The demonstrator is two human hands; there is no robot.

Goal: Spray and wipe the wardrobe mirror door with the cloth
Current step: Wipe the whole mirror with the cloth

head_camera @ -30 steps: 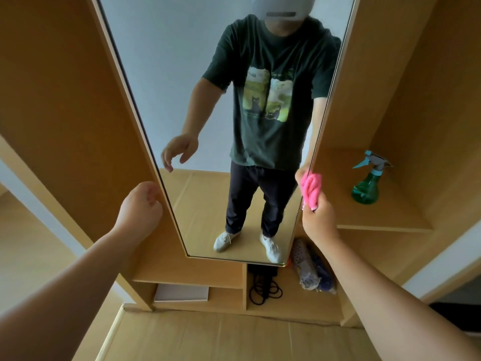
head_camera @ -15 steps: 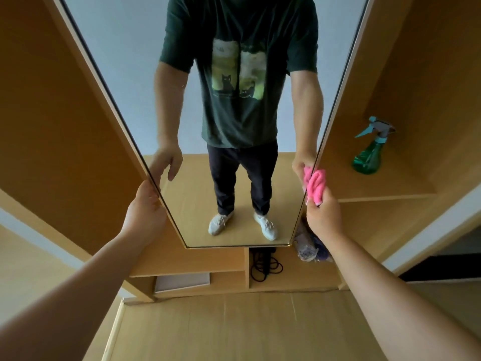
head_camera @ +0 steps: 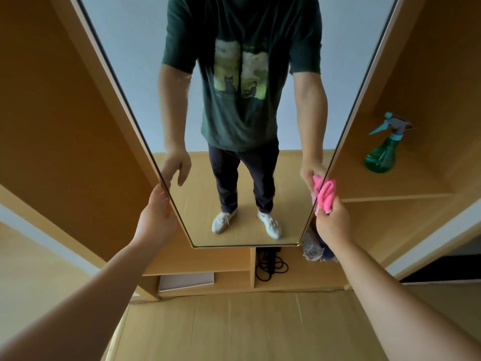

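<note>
Grip of the right hand (head_camera: pixel 334 224): fingers curled round a bunched bright-pink cloth (head_camera: pixel 326 195), which is pressed against the right edge of the tall frameless mirror door (head_camera: pixel 234 126), low down near its bottom corner. Left hand (head_camera: pixel 156 220): fingers extended, resting along the mirror door's left edge at about the same height, clasping nothing; it appears to steady the panel.

Step in hand, by judgement: wiping, at the lower right margin of the glass. A faint smear or streak shows on the upper left part of the glass, so the pane is probably not finished. Whether the glass is wet cannot be told.

Next move calls for: a sweep of the cloth across the lower glass toward the left edge, with firm pressure, while the left hand braces the door so it does not swing. If more liquid is wanted, the cloth hand must leave the glass first.

Surroundings: green translucent spray bottle with a pale blue trigger head (head_camera: pixel 382 152) stands upright on the wooden wardrobe shelf (head_camera: pixel 406 188) to the right, well apart from both hands. Below the mirror, open compartments hold a coiled black cable (head_camera: pixel 270 264), a flat white box (head_camera: pixel 186 281) and a bundle of patterned fabric (head_camera: pixel 313 247) just under the right wrist. Nothing lies across the glass; only the bracing left hand covers a strip of the left edge.
</note>
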